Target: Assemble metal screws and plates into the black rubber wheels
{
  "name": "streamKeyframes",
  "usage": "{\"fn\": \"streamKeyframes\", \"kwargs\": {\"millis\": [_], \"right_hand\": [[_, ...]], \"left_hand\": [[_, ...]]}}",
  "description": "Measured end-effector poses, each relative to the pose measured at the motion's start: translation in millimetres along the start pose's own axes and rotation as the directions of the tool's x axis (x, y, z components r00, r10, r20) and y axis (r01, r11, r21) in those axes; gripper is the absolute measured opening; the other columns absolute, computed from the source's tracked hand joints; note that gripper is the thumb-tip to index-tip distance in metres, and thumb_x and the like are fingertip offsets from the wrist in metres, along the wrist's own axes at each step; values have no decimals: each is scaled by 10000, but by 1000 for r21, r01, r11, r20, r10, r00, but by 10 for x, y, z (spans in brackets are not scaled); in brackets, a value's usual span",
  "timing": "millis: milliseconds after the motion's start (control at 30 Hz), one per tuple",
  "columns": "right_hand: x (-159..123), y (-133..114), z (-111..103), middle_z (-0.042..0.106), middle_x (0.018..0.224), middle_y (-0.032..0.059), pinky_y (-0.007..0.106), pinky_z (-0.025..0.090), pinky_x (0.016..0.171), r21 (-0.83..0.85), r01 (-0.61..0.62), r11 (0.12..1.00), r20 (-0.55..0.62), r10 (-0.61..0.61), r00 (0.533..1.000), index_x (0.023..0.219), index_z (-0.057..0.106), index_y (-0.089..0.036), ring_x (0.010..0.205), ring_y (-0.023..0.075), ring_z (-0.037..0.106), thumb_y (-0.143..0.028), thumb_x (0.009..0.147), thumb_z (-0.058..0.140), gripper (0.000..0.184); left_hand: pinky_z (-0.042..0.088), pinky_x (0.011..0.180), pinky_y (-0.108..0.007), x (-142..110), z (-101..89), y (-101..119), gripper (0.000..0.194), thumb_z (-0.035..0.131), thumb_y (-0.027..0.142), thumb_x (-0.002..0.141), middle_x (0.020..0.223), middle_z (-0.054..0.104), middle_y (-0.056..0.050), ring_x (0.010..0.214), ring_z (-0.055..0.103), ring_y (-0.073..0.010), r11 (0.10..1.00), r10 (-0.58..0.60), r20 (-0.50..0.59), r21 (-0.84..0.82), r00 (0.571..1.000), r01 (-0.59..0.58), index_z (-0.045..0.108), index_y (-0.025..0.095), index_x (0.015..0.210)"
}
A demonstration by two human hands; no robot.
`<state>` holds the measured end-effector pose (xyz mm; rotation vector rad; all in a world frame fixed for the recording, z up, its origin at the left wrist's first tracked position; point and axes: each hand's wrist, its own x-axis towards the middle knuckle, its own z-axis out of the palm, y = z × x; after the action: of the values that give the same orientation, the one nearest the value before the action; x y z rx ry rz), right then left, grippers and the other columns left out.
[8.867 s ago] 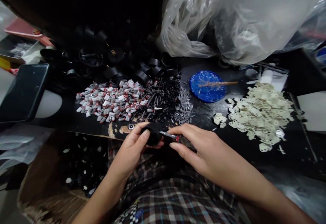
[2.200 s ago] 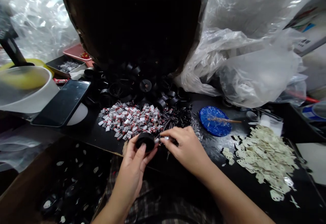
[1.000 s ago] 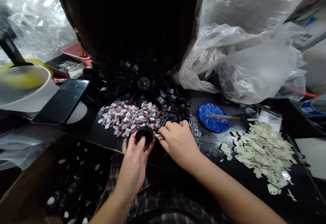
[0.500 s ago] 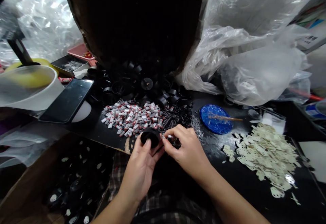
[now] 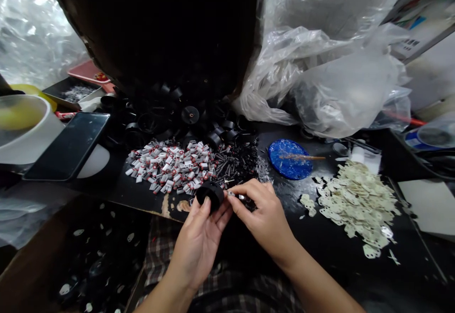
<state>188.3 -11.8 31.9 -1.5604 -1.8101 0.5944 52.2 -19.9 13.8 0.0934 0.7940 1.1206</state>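
My left hand [image 5: 199, 237] is closed round a small black round cap [image 5: 210, 194], held just above the near edge of the black table [image 5: 320, 251]. My right hand [image 5: 263, 213] pinches a small metal-tipped piece [image 5: 232, 193] against the cap's right side; what sits deeper in that hand is hidden. Right behind my hands lie a heap of small white-and-red parts [image 5: 170, 168], a heap of black springs and screws [image 5: 236, 163] and a small pile of grey pins [image 5: 262, 170].
A blue dish [image 5: 289, 159] with a wooden stick stands to the right, beside a heap of cream flat pieces [image 5: 359, 199]. Black caps [image 5: 185, 118] are piled behind. A dark phone [image 5: 67, 144], a white bowl [image 5: 24, 133] and clear plastic bags [image 5: 330, 76] ring the table. A box of finished black parts [image 5: 88, 265] sits lower left.
The view has shifted a little leftward and down. My hands stay together at the black cap; the right hand has gone from reaching into the spring heap to pinching at the cap.
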Motion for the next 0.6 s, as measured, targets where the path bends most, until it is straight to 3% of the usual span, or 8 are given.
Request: {"fn": "streamKeyframes", "kwargs": {"millis": [133,300,467,600], "right_hand": [[-21,10,-92,690,872,13,342,389,781,113,-66,991,32,63,998,1003,659,-238,789,162,603,-265,888,559,156],[-20,-1,-186,692,797,-5,259,451,640,417,-250,874,199,180,963,982,642,-220,692,123,607,-258,911,478,183],[-4,30,-162,664,758,-21,247,446,651,403,-264,876,232,181,956,914,551,-208,691,115,604,-212,892,483,72],[11,49,-153,637,740,-34,252,433,661,346,-283,894,259,199,945,983,515,-218,704,124,612,-221,879,520,104]], "left_hand": [[495,963,-338,12,-4,5,115,598,251,861,1027,707,-21,1022,642,-168,990,116,1,80,993,-116,646,227,963],[487,967,-340,0,-14,-22,161,601,296,856,1005,694,-20,1021,637,-179,971,146,38,185,989,-150,630,226,998],[487,943,-278,-30,-65,-67,176,629,332,836,1014,680,16,1008,629,-145,940,184,54,281,981,-192,625,262,997],[457,965,-228,-40,-103,-69,193,629,335,836,1049,650,51,1056,595,-116,908,212,50,358,976,-216,618,301,1026]]}}
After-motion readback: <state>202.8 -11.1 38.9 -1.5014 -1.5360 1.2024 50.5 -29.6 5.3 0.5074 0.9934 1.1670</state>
